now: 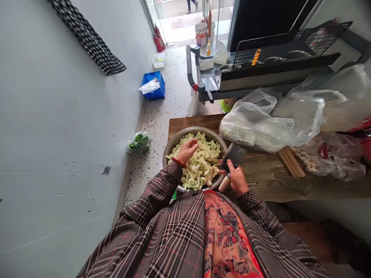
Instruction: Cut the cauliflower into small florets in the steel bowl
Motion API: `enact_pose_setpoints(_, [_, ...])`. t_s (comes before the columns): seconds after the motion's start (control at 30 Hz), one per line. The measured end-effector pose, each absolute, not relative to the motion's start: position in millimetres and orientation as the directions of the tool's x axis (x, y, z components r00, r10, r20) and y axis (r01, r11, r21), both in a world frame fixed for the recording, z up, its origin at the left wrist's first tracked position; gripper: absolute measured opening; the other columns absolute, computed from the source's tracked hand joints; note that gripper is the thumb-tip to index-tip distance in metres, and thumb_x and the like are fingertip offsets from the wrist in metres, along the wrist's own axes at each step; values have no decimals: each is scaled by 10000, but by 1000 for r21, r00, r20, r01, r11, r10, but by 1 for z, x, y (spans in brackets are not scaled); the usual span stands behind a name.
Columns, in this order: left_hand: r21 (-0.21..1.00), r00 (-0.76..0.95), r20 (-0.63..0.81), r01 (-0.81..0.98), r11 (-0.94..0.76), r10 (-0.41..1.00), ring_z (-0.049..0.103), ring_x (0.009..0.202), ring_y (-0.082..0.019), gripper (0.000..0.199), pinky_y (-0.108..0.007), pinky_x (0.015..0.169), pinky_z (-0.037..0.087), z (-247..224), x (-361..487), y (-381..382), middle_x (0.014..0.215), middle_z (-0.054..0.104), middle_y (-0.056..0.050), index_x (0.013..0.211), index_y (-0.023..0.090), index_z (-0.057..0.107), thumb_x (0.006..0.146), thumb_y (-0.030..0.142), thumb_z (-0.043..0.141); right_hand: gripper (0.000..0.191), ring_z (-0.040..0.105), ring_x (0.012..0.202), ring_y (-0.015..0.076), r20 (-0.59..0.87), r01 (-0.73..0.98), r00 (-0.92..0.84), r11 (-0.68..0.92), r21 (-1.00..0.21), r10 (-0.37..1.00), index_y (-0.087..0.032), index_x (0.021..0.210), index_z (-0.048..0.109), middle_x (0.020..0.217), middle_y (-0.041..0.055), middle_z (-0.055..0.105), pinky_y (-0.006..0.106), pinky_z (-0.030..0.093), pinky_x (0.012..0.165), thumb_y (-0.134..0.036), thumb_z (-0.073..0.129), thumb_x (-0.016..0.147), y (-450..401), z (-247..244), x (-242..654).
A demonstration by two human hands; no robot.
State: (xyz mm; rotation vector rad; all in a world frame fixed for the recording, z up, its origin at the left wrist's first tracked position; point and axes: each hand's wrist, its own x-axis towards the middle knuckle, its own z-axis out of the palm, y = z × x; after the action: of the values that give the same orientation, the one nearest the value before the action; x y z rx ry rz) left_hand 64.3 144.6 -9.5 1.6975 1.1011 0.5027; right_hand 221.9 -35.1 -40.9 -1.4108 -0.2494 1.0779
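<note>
A wide metal basin [167, 148] on the wooden table is heaped with cauliflower florets [199, 170]. My left hand [188, 150], a reddish bangle at its wrist, is over the heap with fingers loosely curved; nothing shows between them. At the basin's right rim, my right hand [237, 179] is closed around a cleaver [234, 155]. Its thumb presses on the dark blade, and the pale handle points down toward my body. Part of the blade is hidden by the fingers.
Plastic bags [255, 123] lie right of the basin on the wooden table [261, 173], near a bundle of wooden sticks [291, 162]. Beyond stands a grey cart [199, 73]. On the floor at left are bagged greens [139, 143] and a blue crate [158, 92].
</note>
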Motion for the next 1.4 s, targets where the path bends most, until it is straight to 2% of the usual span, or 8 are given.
enact_pose_setpoints(0.13, [711,534,-179,650,-266,826,606,1001,-235,278,-407,942,459,-39,97,174,1073,657,-152,1064,108,634,824,183,516,510,700,886,269,-474,-465,506,-234,-854,721,-178,1038,654,1040,122,721,339,606,530,-578,658,723,-37,-44,216])
enact_pose_setpoints(0.47, [582,564,-223,732,-355,795,430,1219,-400,164,-559,1057,255,-75,125,182,1070,631,-200,795,118,674,631,122,676,517,699,875,271,-488,-403,474,-313,-860,733,-160,952,700,1000,119,732,343,607,551,-612,658,706,-30,-45,216])
enact_pose_setpoints(0.7, [666,528,-276,708,-236,803,618,821,-205,307,-359,794,497,-55,107,195,859,671,-88,1016,126,666,750,172,519,522,694,899,280,-497,-433,471,-300,-850,728,-151,967,694,1017,125,727,338,603,551,-602,664,705,-33,-43,222])
enact_pose_setpoints(0.9, [866,522,-343,497,48,781,587,646,-117,335,-212,565,470,-27,73,189,774,629,-41,1067,115,622,777,262,542,499,691,927,282,-500,-451,463,-291,-844,732,-157,1000,682,1028,128,723,326,605,553,-572,652,725,-40,-43,229])
enact_pose_setpoints(1.07, [779,457,-108,590,-211,883,614,883,-173,481,-326,797,515,-28,66,163,1160,582,-130,1253,142,533,789,251,590,486,689,938,277,-522,-495,459,-281,-822,719,-176,1013,655,1038,108,721,337,609,552,-566,655,723,-48,-48,234])
enact_pose_setpoints(1.2, [631,823,-198,523,-574,533,486,1206,-282,499,-452,1063,349,-32,74,118,1274,549,-122,1246,194,561,751,196,630,487,690,940,272,-532,-505,458,-284,-815,713,-178,1032,634,1039,113,719,323,610,549,-570,643,743,-55,-49,238])
enact_pose_setpoints(1.3, [626,884,-267,462,-628,385,473,1212,-323,538,-480,1101,275,-40,80,85,1198,603,-91,1134,227,640,610,158,742,497,693,929,267,-527,-506,459,-277,-817,715,-177,1042,629,1040,108,718,315,609,542,-570,652,737,-59,-48,238])
enact_pose_setpoints(1.4, [582,837,-316,543,-606,447,511,1142,-321,403,-482,1089,265,-49,75,71,1018,642,-99,1008,191,680,628,59,657,500,694,926,262,-525,-527,460,-256,-810,716,-168,1030,639,1036,110,718,301,606,536,-563,667,725,-62,-47,237])
